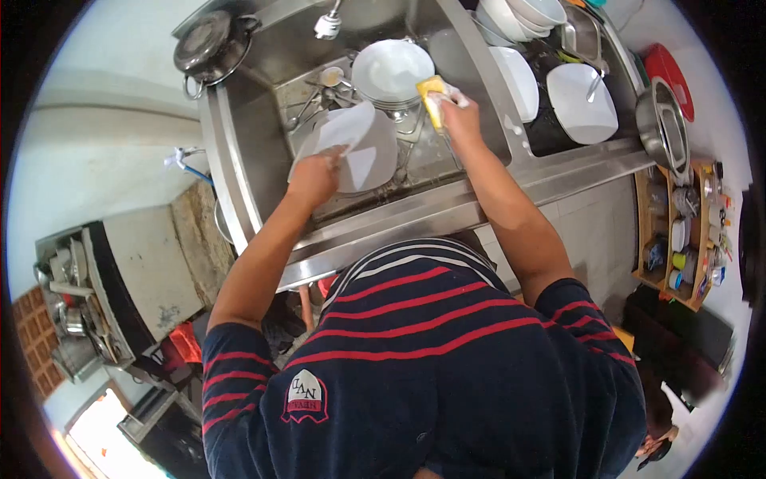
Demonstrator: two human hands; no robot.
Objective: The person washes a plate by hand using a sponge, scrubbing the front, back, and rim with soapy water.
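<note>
In the sink basin (pixel 271 176), my left hand (pixel 316 177) is closed on a white plate (pixel 351 128), tilted above another pale plate (pixel 377 164). Some of the overlap between the two is hard to make out. My right hand (pixel 460 122) grips a yellow sponge (pixel 432 89) with white foam on it, just right of a stack of white bowls (pixel 392 70). Spoons and other cutlery (pixel 307 104) lie on the basin floor to the left of the bowls, beside a small cup-like piece (pixel 331 77).
A dark lidded pot (pixel 211 48) stands on the sink's left corner, near the faucet (pixel 327 25). On the right, a rack area holds white plates (pixel 582 104), stacked bowls (pixel 523 16) and a steel pan (pixel 662 128). The sink's front edge (pixel 383 223) runs before my body.
</note>
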